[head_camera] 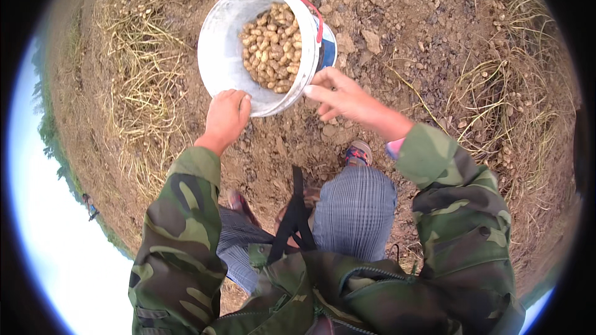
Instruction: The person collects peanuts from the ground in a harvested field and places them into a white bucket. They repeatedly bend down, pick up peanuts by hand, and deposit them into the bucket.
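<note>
A white plastic bucket (219, 42) tips its mouth toward me in the upper middle of the view. Unshelled peanuts (272, 49) are heaped against its right inner side. My left hand (226, 118) grips the lower left of the rim, with the thumb along the edge. At the lower right of the rim is my right hand (337, 95), its fingers bent and apart. Its thumb tip appears to meet the rim, but no grip shows. A red handle (314, 17) hangs along the bucket's right side, above a blue printed patch (328, 49).
Dry, cloddy soil (363, 23) surrounds the bucket. Pulled peanut plants (144, 79) lie in a row at left, and more plants (503, 107) with pods lie at right. My shoe (358, 152) is below the bucket. A distant person (91, 207) is at far left.
</note>
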Available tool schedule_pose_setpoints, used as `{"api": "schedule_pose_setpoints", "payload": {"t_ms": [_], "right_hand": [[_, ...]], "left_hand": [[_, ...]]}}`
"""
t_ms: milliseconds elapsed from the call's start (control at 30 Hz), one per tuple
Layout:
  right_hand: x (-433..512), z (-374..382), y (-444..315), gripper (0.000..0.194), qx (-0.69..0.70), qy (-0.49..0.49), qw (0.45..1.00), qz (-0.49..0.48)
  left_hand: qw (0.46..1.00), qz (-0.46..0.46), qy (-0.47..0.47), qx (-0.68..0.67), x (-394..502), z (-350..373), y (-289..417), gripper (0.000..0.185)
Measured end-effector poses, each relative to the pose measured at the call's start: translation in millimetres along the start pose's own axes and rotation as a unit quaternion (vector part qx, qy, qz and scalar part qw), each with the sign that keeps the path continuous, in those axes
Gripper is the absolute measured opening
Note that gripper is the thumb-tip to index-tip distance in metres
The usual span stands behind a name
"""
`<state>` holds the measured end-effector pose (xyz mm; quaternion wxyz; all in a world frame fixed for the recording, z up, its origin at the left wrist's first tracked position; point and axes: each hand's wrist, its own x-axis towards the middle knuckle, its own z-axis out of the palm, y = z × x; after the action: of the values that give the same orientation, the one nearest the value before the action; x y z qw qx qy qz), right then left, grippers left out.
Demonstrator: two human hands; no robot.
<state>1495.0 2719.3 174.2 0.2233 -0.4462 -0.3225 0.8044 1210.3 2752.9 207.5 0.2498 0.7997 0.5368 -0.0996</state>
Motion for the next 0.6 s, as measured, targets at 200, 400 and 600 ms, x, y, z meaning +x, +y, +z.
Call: {"api": "schedule_pose_setpoints", "payload": {"t_ms": [200,400,600], "right_hand": [[-25,-42,22,0.041,-0.143,-0.021,0.983,0.115],[3,-17,76,0.040,-0.317,-0.041,0.947,0.031],[-1,26,99,0.042,-0.209,0.014,0.977,0.040]], "left_hand": [[0.972,0.021,0.223,-0.076,-6,15,5,0.008],[0.850,-0.264,0.257,-0.377,-64,144,44,0.004],[0.938,-0.277,0.043,-0.205,-40,260,28,0.042]]}}
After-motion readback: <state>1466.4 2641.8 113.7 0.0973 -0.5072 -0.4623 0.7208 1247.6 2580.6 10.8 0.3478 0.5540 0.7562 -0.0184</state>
